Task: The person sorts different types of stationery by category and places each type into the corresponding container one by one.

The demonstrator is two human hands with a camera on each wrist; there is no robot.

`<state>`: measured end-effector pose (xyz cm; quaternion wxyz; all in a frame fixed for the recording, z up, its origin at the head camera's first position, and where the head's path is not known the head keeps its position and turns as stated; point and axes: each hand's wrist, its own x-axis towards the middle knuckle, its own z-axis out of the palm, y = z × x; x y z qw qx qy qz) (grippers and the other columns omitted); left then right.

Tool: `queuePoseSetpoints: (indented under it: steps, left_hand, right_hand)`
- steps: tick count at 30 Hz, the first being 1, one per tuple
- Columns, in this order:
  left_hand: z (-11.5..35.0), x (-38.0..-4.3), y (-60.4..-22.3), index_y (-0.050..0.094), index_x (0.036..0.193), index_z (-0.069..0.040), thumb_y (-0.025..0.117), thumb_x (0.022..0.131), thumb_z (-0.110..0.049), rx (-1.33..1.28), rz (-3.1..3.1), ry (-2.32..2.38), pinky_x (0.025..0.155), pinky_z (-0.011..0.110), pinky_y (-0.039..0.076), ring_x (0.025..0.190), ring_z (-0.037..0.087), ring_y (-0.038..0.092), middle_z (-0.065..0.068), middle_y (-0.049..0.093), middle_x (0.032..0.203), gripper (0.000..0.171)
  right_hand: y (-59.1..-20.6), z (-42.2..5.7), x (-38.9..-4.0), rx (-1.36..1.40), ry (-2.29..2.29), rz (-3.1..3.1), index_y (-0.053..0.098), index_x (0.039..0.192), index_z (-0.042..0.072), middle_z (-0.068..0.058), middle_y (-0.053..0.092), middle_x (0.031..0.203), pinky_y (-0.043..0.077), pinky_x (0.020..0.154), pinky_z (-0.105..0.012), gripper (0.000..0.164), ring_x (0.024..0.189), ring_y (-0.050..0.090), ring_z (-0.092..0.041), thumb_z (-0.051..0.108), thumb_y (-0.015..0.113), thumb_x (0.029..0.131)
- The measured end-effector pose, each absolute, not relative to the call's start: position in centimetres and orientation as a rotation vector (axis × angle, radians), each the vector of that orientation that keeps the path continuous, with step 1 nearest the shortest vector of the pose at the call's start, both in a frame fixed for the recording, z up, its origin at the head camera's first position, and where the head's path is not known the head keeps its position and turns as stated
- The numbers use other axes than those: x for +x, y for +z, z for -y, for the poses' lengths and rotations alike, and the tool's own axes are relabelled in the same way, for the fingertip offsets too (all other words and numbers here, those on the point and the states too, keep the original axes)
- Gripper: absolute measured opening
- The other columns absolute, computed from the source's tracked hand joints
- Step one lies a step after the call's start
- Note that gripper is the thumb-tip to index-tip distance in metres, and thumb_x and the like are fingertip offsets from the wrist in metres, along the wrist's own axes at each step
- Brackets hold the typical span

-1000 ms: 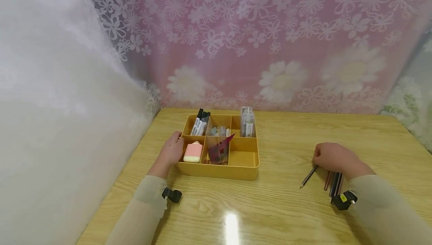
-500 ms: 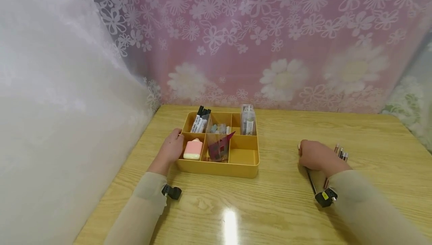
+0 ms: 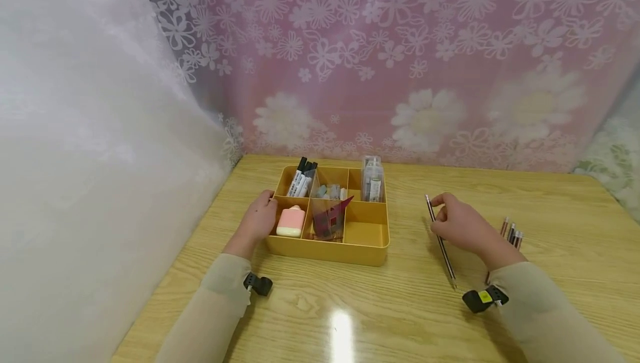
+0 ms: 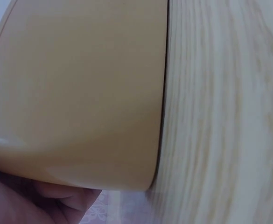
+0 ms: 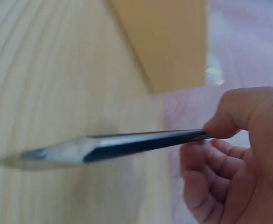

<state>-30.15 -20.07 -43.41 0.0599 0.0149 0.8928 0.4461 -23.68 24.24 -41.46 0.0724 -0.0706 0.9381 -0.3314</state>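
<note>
My right hand point(image 3: 460, 225) pinches a dark, striped pencil point(image 3: 443, 253) between thumb and fingers. In the right wrist view the sharpened tip of this pencil point(image 5: 136, 145) points away from the hand toward the left. A yellow compartment tray point(image 3: 325, 251) stands left of the right hand. At its left side wall, my left hand point(image 3: 256, 219) grips the rim. The left wrist view shows the curled fingers point(image 4: 64, 201) of that hand against the tray's smooth outer wall point(image 4: 80, 93).
Several pencils point(image 3: 512, 233) lie beside the right forearm. The tray holds black-capped markers point(image 3: 300, 182), a pink and cream bottle-shaped item point(image 3: 291, 222), a clear and magenta pouch point(image 3: 330, 221) and a clear case point(image 3: 372, 180). Its front right compartment point(image 3: 366, 233) shows bare floor. A flowered curtain point(image 3: 400, 63) hangs behind the table.
My right hand has moved left, away from the other pencils, and lifted the one pencil it pinches. The left hand stays at the tray, which has not moved on the table.
</note>
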Motion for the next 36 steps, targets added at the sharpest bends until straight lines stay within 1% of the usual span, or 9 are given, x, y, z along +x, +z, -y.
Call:
queuePoseSetpoints:
  steps: [3,7,10,13,17,23,26,32,36]
  left_hand:
    - [20.1,-30.1,-43.4,0.037,0.151,-0.008,0.028,0.111,-0.032,0.032,-2.699,1.354,0.114,0.057,0.032,0.140,0.037,0.040,0.018,0.044,0.152,0.048]
    - [20.1,-30.1,-43.4,0.038,0.151,-0.008,0.028,0.111,-0.032,0.027,-2.693,1.362,0.114,0.057,0.032,0.141,0.036,0.040,0.017,0.044,0.152,0.048]
    - [20.1,-30.0,-43.3,0.037,0.152,-0.008,0.027,0.111,-0.031,0.039,-2.691,1.365,0.114,0.058,0.032,0.141,0.037,0.040,0.018,0.044,0.152,0.048]
    - [20.1,-30.0,-43.3,0.038,0.151,-0.007,0.027,0.111,-0.030,0.049,-2.693,1.366,0.114,0.057,0.032,0.140,0.037,0.040,0.018,0.045,0.151,0.047]
    - [20.2,-30.0,-43.4,0.038,0.150,-0.007,0.027,0.111,-0.030,0.059,-2.699,1.365,0.114,0.057,0.032,0.140,0.036,0.041,0.018,0.045,0.151,0.047]
    - [20.2,-30.0,-43.3,0.037,0.151,-0.007,0.027,0.111,-0.030,0.052,-2.694,1.353,0.113,0.058,0.033,0.140,0.037,0.041,0.018,0.045,0.151,0.047]
    - [20.1,-29.9,-43.3,0.037,0.152,-0.007,0.027,0.111,-0.030,0.058,-2.690,1.354,0.113,0.058,0.033,0.140,0.037,0.041,0.018,0.045,0.152,0.048]
    - [20.1,-29.9,-43.3,0.037,0.151,-0.007,0.026,0.111,-0.030,0.078,-2.690,1.357,0.113,0.058,0.033,0.140,0.037,0.041,0.018,0.045,0.151,0.047]
    - [20.1,-30.0,-43.4,0.037,0.151,-0.007,0.026,0.111,-0.030,0.078,-2.696,1.343,0.113,0.058,0.033,0.140,0.037,0.041,0.018,0.045,0.151,0.047]
  right_hand:
    - [-39.9,-23.2,-23.3,-0.261,-1.109,-2.862,0.039,0.140,-0.002,-0.009,0.055,0.087,0.038,0.051,-0.035,0.048,0.061,0.046,-0.021,0.011,0.052,0.096]
    - [-37.9,-21.5,-22.8,-0.331,-1.282,-2.884,0.041,0.140,0.003,-0.012,0.056,0.089,0.048,0.057,-0.035,0.041,0.069,0.056,-0.026,0.014,0.049,0.101]
    - [-36.7,-20.3,-22.6,-0.380,-1.463,-2.850,0.041,0.143,0.004,-0.015,0.056,0.095,0.055,0.064,-0.036,0.042,0.077,0.062,-0.030,0.014,0.048,0.103]
    - [-35.6,-19.1,-22.3,-0.420,-1.616,-2.810,0.040,0.144,0.005,-0.016,0.056,0.099,0.057,0.067,-0.036,0.042,0.079,0.065,-0.028,0.014,0.048,0.104]
    - [-34.7,-17.8,-22.1,-0.461,-1.759,-2.806,0.041,0.143,0.005,-0.017,0.055,0.097,0.056,0.065,-0.032,0.040,0.078,0.065,-0.023,0.012,0.050,0.105]
    - [-35.1,-16.5,-22.4,-0.479,-1.669,-2.860,0.042,0.142,0.005,-0.014,0.059,0.099,0.054,0.065,-0.031,0.041,0.078,0.064,-0.022,0.012,0.053,0.103]
    - [-35.5,-16.1,-22.6,-0.471,-1.553,-2.891,0.042,0.143,0.007,-0.011,0.060,0.102,0.054,0.067,-0.033,0.042,0.080,0.063,-0.024,0.012,0.055,0.103]
    - [-36.0,-16.1,-22.8,-0.440,-1.463,-2.931,0.039,0.143,0.005,-0.011,0.060,0.105,0.054,0.069,-0.038,0.043,0.083,0.064,-0.028,0.010,0.054,0.103]
    - [-36.1,-16.4,-22.9,-0.433,-1.439,-2.927,0.040,0.144,0.006,-0.012,0.059,0.104,0.054,0.069,-0.038,0.044,0.084,0.066,-0.023,0.011,0.054,0.103]
